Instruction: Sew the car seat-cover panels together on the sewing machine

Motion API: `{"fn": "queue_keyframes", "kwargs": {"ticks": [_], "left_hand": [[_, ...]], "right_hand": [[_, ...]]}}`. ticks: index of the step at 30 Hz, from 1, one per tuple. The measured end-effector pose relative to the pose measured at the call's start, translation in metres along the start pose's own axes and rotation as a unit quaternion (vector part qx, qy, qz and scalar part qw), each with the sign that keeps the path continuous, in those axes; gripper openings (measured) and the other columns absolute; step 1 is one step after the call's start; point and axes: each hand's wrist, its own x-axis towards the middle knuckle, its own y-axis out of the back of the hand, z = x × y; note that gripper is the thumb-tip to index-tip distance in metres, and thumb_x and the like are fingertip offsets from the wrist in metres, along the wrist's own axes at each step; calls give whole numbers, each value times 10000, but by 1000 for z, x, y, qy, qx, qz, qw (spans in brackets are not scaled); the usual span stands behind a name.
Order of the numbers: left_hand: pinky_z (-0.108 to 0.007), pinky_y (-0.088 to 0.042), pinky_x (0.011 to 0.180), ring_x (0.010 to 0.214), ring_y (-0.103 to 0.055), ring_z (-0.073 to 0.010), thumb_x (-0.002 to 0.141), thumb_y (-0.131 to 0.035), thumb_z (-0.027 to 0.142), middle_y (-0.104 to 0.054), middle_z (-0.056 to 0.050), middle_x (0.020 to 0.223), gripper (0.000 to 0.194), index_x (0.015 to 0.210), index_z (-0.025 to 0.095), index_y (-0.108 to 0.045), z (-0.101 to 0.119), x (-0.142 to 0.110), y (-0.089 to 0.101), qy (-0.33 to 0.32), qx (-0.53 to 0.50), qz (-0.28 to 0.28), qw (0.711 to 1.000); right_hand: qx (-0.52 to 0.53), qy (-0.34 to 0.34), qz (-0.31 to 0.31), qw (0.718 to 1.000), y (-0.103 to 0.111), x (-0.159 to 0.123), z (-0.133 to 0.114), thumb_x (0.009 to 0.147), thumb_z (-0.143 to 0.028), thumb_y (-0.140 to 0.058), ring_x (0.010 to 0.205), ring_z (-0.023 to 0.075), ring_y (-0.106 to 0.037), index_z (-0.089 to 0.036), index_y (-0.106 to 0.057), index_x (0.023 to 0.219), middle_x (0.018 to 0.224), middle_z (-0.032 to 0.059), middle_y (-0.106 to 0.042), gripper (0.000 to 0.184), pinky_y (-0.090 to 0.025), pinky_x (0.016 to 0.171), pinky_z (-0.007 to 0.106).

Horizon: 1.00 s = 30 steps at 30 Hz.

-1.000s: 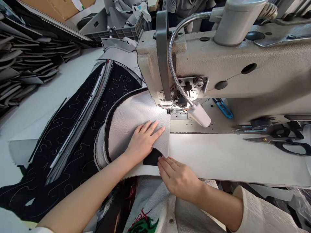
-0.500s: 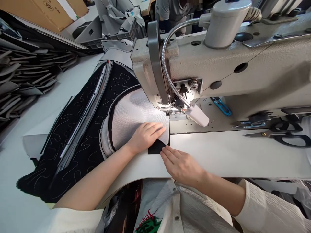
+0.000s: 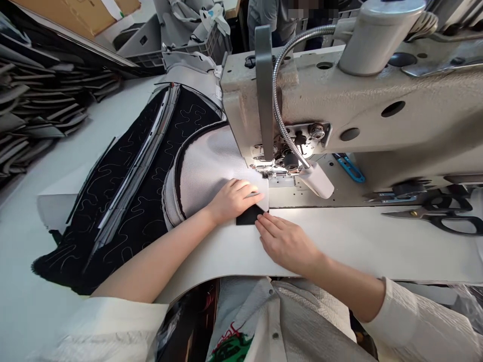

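A light grey fabric panel [image 3: 207, 166] with a dark edge lies on the sewing table, its right edge under the presser area of the sewing machine [image 3: 279, 161]. My left hand [image 3: 234, 200] rests flat on this panel, fingers stretched toward the needle. Below its corner shows a black fabric piece [image 3: 247, 216]. My right hand [image 3: 285, 241] lies with extended fingers, their tips touching the black piece's right edge. To the left spreads a black quilted panel [image 3: 147, 186] with wavy white stitching and a seam strip, partly under my left forearm.
Black-handled scissors [image 3: 445, 213] and blue thread snips [image 3: 350, 168] lie on the right. A white lamp head [image 3: 317, 180] hangs beside the needle. Stacked fabric pieces [image 3: 33, 105] stand at left. Behind are a grey crate [image 3: 215, 48] and another person [image 3: 269, 22].
The fabric and both hands have shifted slightly forward, toward the machine. The camera view has turned a little left, so the machine appears farther right.
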Motion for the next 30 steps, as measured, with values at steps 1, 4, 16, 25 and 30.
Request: {"fn": "queue_keyframes", "kwargs": {"ticks": [1,4,16,25,30], "left_hand": [[-294,-392,758,883,-541,-155,915,-436,150,-663,-15,983,270,1055,262,-637,-5,1,-2,-15,-10,3,1000],[-275,-391,787,916,-544,-140,922,-437,170,-664,-10,978,260,1050,274,-639,-18,4,-9,-54,-48,-4,997],[-284,-434,794,813,-595,-145,939,-404,256,-691,-32,874,302,932,264,-707,-54,24,-31,-8,-97,-18,995],[-319,-442,917,1021,-590,-200,921,-451,354,-681,-87,1017,309,987,175,-694,-71,36,-41,33,-110,23,993],[-319,-453,869,974,-592,-194,911,-466,298,-677,-76,1000,258,934,199,-703,-72,37,-45,38,-114,18,993]], "right_hand": [[-5,2,-3,1000,-1,3,4,854,-127,-506,1074,234,-592,-42,-628,1124,1176,141,-629,308,-494,944,344],[-15,4,-14,1000,-3,11,13,862,-142,-500,1060,237,-601,-37,-631,1122,1179,148,-625,310,-502,927,346],[18,-40,-21,999,-4,17,23,908,-190,-431,1150,231,-547,-45,-591,1187,1261,131,-572,353,-469,972,357],[35,-43,-12,998,-4,17,25,892,-145,-441,1134,220,-559,-84,-610,1155,1232,109,-599,319,-480,953,361],[40,-46,-19,998,-3,17,25,900,-157,-438,1147,216,-549,-105,-608,1161,1235,111,-597,316,-479,955,367]]}}
